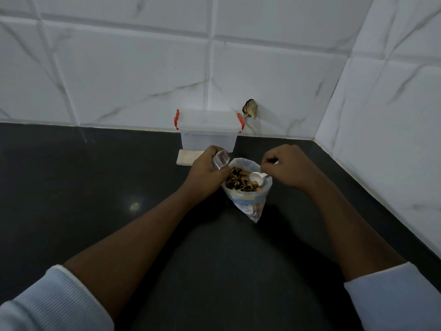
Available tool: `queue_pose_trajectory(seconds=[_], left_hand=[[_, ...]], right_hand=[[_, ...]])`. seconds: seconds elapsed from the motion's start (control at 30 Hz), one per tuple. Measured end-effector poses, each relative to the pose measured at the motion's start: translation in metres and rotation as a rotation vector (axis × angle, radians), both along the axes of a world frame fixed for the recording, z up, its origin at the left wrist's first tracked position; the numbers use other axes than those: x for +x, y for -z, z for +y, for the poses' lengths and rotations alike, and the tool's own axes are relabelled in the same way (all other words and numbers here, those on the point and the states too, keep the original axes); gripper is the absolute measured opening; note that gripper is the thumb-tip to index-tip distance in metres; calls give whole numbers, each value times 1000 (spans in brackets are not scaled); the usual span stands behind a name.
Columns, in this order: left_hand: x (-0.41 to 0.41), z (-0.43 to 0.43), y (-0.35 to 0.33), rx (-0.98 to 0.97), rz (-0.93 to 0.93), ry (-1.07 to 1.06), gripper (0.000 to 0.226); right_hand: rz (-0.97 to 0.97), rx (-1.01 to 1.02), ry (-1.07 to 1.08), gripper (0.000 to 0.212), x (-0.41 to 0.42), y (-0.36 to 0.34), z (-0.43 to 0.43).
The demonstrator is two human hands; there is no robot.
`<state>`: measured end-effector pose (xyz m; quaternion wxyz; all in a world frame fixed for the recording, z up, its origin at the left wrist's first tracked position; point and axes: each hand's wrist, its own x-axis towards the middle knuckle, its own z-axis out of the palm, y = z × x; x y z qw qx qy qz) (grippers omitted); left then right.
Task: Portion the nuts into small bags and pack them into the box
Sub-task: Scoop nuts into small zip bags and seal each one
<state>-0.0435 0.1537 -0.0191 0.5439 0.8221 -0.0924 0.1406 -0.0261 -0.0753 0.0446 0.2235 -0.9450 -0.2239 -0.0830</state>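
Your box (pixel 207 132) sits at the counter's (pixel 71 187) back edge, against the wall. A bag stack (pixel 187 157) lies just before its left corner. Nearer you stands the nut bag (pixel 248 199), with the spoon (pixel 256 177) inside. Your left hand (pixel 205 170), holding a small bag (pixel 220 160), is left of it, and your right hand (pixel 286 167), gripping the spoon, is right of it.
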Motion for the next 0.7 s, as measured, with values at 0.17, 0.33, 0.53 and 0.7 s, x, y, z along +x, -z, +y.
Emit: queue_pose_trajectory(seconds=[0.17,0.33,0.53,0.7], left_hand=[[0,1,0,10,-3,1,35],[0,-1,-1,24,2,-14,35],[1,-1,0,19,9,-12,36],[1,0,0,26,9,-9,36]], right_hand=[[188,329,91,15,5,14,7],[427,627,172,15,8,21,6],[378,566,121,21,8,23,8],[319,458,68,20,7,21,10]])
